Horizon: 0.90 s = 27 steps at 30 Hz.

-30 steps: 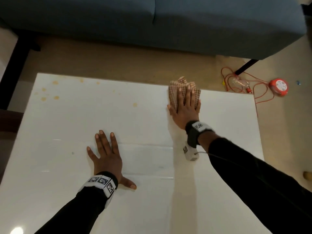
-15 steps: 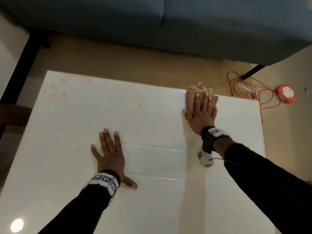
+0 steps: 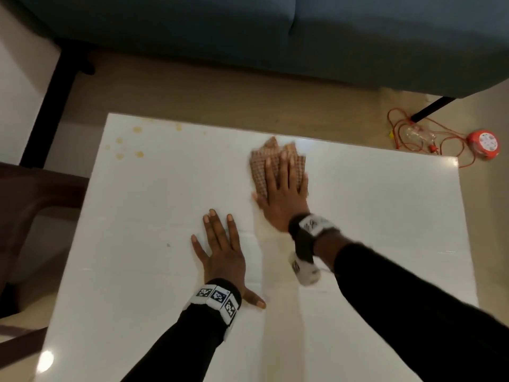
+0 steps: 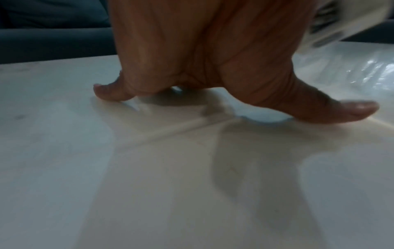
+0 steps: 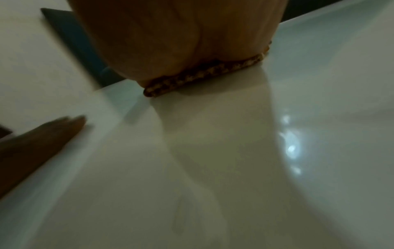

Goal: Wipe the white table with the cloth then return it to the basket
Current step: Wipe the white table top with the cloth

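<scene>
A brown checked cloth lies folded on the white table near its far edge. My right hand presses flat on the cloth with straight fingers. In the right wrist view the cloth shows as a thin edge under the right hand. My left hand rests flat on the table just left of and nearer than the right hand, fingers spread. The left wrist view shows the left hand braced on the glossy table. Several yellowish stains dot the far left corner. No basket is in view.
A blue sofa stands beyond the table. On the floor at the far right lie a red cable and a red reel. A dark chair sits at the table's left side.
My right hand slid the cloth a little right, then left along the far edge, ending close to my left hand. The left hand stayed put on the table.
</scene>
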Each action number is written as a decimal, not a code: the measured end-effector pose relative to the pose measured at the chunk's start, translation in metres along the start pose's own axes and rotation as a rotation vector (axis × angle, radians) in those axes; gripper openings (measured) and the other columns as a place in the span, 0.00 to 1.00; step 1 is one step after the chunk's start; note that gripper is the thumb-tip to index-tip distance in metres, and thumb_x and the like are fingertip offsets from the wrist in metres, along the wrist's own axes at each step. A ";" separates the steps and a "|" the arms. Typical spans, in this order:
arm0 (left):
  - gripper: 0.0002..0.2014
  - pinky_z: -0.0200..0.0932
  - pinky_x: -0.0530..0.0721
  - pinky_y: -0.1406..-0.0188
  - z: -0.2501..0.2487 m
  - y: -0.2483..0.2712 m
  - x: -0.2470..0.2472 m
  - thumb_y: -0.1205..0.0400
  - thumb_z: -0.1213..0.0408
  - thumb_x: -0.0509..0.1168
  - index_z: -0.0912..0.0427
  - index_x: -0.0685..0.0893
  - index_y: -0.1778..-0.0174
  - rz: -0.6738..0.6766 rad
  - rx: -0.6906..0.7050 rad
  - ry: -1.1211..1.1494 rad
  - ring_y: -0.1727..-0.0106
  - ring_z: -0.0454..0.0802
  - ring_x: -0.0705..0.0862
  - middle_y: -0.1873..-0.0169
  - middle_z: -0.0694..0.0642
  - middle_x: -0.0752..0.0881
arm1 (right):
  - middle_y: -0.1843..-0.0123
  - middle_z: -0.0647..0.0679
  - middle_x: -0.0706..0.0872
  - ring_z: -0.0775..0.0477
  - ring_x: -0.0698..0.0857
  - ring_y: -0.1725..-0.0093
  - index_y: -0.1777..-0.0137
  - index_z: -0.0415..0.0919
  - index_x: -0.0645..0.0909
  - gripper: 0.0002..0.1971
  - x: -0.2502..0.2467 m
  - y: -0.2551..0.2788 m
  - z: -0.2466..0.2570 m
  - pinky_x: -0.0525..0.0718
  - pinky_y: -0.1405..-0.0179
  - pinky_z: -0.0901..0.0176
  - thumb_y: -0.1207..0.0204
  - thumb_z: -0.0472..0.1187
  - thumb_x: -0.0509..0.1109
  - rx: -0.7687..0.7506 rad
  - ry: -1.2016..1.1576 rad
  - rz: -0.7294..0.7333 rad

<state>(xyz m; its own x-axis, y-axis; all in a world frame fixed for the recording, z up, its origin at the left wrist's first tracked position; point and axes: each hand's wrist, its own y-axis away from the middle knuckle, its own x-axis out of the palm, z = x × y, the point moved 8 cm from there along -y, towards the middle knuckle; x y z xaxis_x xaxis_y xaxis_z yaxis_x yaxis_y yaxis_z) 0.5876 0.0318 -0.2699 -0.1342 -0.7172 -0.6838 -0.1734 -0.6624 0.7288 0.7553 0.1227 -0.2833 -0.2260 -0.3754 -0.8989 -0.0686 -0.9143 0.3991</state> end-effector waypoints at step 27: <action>0.99 0.79 0.45 0.17 0.238 -0.019 -0.041 0.69 0.16 0.71 0.70 0.13 0.24 0.022 -0.115 -0.118 0.17 0.81 0.26 0.27 0.86 0.18 | 0.10 0.40 0.23 0.35 0.27 0.11 0.09 0.46 0.29 0.46 0.032 0.059 0.076 0.35 0.12 0.28 0.19 0.73 0.32 0.068 -0.012 0.194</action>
<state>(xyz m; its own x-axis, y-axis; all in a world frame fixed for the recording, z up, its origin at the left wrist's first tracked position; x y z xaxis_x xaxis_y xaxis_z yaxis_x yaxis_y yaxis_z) 0.3644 0.1259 -0.2642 -0.2521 -0.7060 -0.6619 -0.0574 -0.6718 0.7385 0.6704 0.0686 -0.2752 -0.2525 -0.5412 -0.8021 -0.0884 -0.8126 0.5761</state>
